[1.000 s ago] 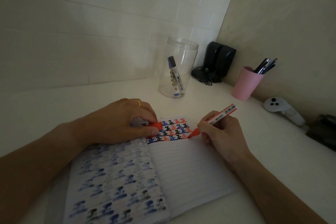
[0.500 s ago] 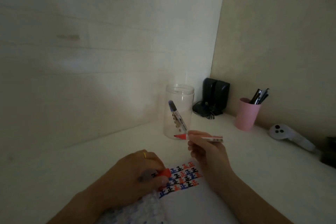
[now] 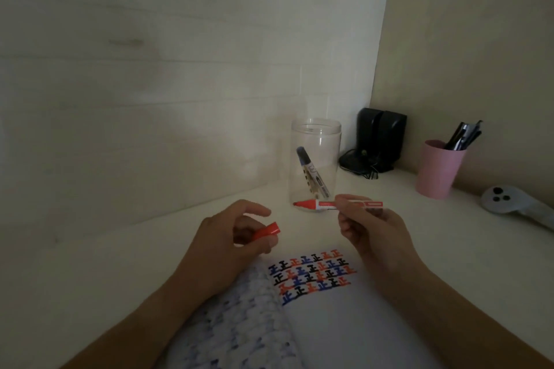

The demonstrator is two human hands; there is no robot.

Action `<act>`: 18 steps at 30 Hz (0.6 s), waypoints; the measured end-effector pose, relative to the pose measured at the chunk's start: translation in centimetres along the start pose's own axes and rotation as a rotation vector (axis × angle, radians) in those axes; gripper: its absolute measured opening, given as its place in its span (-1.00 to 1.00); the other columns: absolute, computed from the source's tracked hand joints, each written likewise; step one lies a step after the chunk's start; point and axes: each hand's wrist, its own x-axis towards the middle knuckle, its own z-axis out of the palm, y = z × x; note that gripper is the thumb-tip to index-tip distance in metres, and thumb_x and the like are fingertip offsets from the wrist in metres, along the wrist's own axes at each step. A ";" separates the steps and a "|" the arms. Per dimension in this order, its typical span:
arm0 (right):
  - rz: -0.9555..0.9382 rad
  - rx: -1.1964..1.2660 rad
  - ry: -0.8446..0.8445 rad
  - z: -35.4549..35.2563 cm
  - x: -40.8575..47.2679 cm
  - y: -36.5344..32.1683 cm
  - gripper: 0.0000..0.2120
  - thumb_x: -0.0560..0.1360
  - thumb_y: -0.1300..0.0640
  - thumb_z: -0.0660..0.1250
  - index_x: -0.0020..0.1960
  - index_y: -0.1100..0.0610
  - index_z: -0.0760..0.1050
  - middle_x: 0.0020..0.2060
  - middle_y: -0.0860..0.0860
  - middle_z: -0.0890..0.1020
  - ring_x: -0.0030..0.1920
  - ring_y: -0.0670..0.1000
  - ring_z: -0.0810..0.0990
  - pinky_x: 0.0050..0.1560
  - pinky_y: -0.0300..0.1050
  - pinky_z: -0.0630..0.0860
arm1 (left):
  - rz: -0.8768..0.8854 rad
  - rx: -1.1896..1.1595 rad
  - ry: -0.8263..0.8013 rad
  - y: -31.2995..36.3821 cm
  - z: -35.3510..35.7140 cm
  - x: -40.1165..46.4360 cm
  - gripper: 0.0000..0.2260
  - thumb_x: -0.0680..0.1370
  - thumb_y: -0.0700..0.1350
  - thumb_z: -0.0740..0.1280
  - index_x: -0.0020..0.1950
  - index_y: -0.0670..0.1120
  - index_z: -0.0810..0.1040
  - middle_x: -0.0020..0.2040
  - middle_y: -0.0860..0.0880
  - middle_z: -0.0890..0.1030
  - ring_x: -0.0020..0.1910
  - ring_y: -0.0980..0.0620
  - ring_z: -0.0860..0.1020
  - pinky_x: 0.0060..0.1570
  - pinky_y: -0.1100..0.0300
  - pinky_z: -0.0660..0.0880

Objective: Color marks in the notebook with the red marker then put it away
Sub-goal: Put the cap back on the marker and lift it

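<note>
The open notebook (image 3: 335, 326) lies at the bottom centre, with rows of red, blue and black marks (image 3: 311, 274) at the top of its right page. My right hand (image 3: 368, 231) holds the uncapped red marker (image 3: 335, 204) level above the desk, tip pointing left. My left hand (image 3: 227, 243) is raised off the notebook and pinches the red cap (image 3: 266, 231), its open end facing the marker tip, a short gap between them.
A clear plastic jar (image 3: 315, 141) with a blue marker (image 3: 311, 172) inside stands just behind the red marker. Black speakers (image 3: 379, 141) sit in the corner. A pink cup (image 3: 439, 171) with pens and a white controller (image 3: 506, 202) stand at the right.
My right hand lifted the marker off the page and turned it level. My left hand rose from the notebook with the cap. The view tilted up toward the wall.
</note>
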 end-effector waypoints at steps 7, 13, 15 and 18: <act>0.001 -0.061 -0.070 0.1 -0.1 0.3 -0.76 0.30 0.14 0.49 -0.08 0.23 0.73 -0.35 0.10 0.64 -0.31 0.01 0.56 -0.25 -0.19 0.54 | 0.030 -0.024 0.055 -0.1 -0.3 0.0 -0.82 0.41 -0.14 0.60 -0.05 0.02 0.70 -0.14 0.05 0.77 -0.14 0.06 0.73 -0.09 0.26 0.64; 0.013 -0.088 -0.111 0.0 -0.3 0.5 -0.83 0.41 0.22 0.45 -0.03 0.24 0.73 -0.30 0.15 0.66 -0.30 0.00 0.59 -0.24 -0.20 0.57 | 0.077 -0.001 0.037 0.5 -0.4 -0.2 -0.83 0.43 -0.13 0.59 -0.03 0.04 0.70 -0.12 0.11 0.76 -0.13 0.09 0.72 -0.09 0.36 0.60; 0.016 -0.091 -0.145 0.1 -0.4 0.6 -0.80 0.41 0.21 0.46 -0.01 0.26 0.72 -0.29 0.15 0.66 -0.30 0.01 0.60 -0.23 -0.20 0.57 | 0.094 0.005 0.029 0.8 -0.4 -0.3 -0.84 0.44 -0.13 0.58 -0.02 0.04 0.71 -0.12 0.14 0.76 -0.13 0.11 0.71 -0.09 0.40 0.58; 0.016 -0.097 -0.190 0.2 -0.5 0.5 -0.75 0.37 0.20 0.47 0.01 0.28 0.70 -0.29 0.15 0.66 -0.29 0.02 0.60 -0.22 -0.19 0.57 | 0.106 -0.004 0.038 1.1 -0.4 -0.4 -0.84 0.44 -0.15 0.58 -0.03 0.04 0.71 -0.10 0.17 0.75 -0.14 0.14 0.71 -0.09 0.44 0.56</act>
